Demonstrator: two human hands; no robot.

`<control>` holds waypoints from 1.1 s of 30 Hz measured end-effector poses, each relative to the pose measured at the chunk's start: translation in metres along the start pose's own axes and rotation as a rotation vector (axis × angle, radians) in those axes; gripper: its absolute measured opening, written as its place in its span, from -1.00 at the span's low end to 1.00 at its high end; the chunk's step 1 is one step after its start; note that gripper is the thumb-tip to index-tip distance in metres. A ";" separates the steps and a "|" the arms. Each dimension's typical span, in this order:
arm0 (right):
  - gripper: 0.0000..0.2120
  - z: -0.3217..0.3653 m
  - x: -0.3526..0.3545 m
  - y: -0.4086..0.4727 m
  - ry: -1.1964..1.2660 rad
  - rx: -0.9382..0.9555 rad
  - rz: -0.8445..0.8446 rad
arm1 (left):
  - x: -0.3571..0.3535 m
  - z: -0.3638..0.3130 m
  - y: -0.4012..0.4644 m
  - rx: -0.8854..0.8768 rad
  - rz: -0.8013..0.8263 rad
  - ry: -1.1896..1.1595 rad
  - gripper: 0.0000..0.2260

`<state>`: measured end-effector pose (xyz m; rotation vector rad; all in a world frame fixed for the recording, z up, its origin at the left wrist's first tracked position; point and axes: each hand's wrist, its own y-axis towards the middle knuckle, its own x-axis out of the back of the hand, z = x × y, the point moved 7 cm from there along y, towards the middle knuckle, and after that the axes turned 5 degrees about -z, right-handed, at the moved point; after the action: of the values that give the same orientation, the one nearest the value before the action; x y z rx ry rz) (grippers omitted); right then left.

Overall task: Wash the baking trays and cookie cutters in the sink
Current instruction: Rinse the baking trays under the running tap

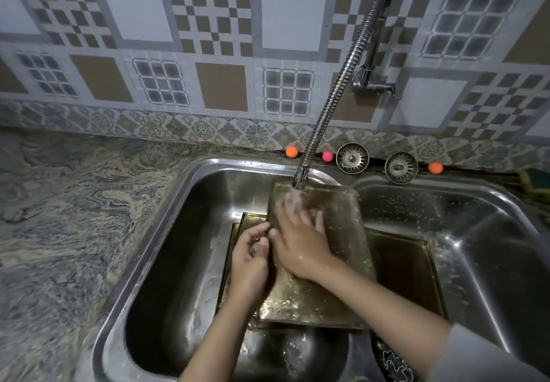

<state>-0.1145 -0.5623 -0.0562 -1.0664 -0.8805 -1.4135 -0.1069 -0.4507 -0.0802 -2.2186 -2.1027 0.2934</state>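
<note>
A gold baking tray (pixel 336 232) is held tilted over the left sink basin (pixel 166 250), under water running from the flexible tap (pixel 300 177). My left hand (pixel 250 256) grips the tray's left edge. My right hand (pixel 297 238) lies flat on the wet tray face, fingers spread toward the stream. A second gold tray (pixel 404 265) lies beneath it, across the divider between the two basins. No cookie cutters are in sight.
The right basin (pixel 482 232) is speckled with droplets. Two metal strainers (pixel 352 158) (pixel 401 168) and three small orange and pink balls (pixel 292 151) line the ledge behind the sink. A sponge (pixel 535 183) sits far right. Granite counter (pixel 68 218) spreads left.
</note>
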 end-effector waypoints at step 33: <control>-0.69 0.005 0.028 -0.059 1.016 -0.026 -0.305 | -0.019 -0.027 -0.005 0.010 0.286 -0.116 -0.68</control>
<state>-0.1725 -0.5599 -0.0255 -0.1223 -0.2649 -1.9264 -0.1081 -0.4668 -0.0513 -2.5534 -1.8232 0.4587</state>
